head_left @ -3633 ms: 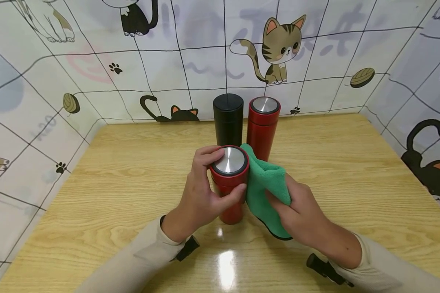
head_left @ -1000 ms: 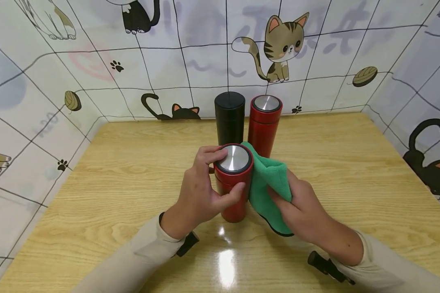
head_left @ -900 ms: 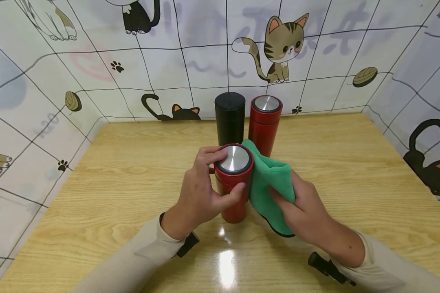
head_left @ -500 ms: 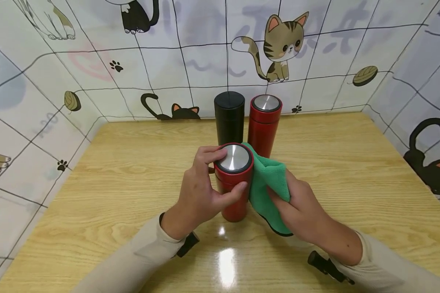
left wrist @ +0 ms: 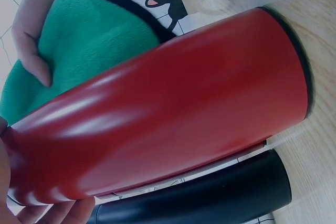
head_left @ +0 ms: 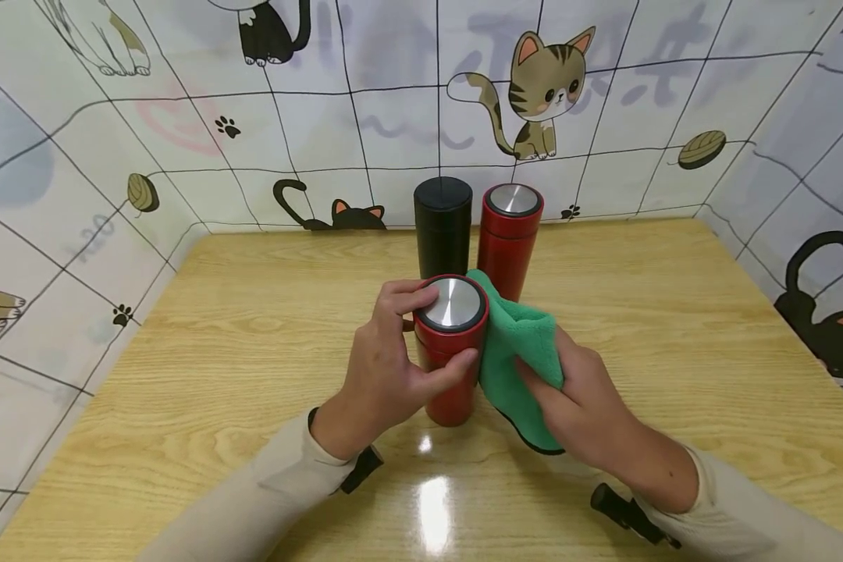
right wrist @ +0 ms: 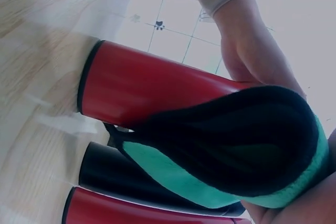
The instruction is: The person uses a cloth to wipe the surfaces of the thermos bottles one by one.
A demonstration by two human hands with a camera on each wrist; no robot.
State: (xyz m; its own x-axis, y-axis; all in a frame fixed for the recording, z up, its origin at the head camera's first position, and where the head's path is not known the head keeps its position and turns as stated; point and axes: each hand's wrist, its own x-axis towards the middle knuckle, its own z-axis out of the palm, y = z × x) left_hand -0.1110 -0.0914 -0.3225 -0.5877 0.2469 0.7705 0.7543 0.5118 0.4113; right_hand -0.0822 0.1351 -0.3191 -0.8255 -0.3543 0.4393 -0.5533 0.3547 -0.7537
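Observation:
A red vacuum flask (head_left: pixel 453 398) with a brushed silver lid top stands upright in front of me. My left hand (head_left: pixel 386 371) grips its upper part, with a finger on the lid's rim and the thumb across the front. In my right hand (head_left: pixel 590 406) is a folded green cloth (head_left: pixel 516 367) with a dark edge, pinched and held against the flask's right side. From the right wrist view, the cloth (right wrist: pixel 178 174) hides part of the red flask (right wrist: pixel 152 85). The left wrist view shows the red flask (left wrist: pixel 173 103) with the green cloth (left wrist: pixel 94 40) behind it.
A black flask (head_left: pixel 442 234) and a second red flask (head_left: pixel 509 250) stand side by side just behind the held one. Bare wood tabletop (head_left: pixel 253 312) stretches left and right. A cat-patterned sheet (head_left: pixel 372 117) rises along the back and both sides.
Compared with the earliest frame, the held flask sits slightly farther right. The cloth shifts slightly back and forth along the flask's side. Both hands keep their hold.

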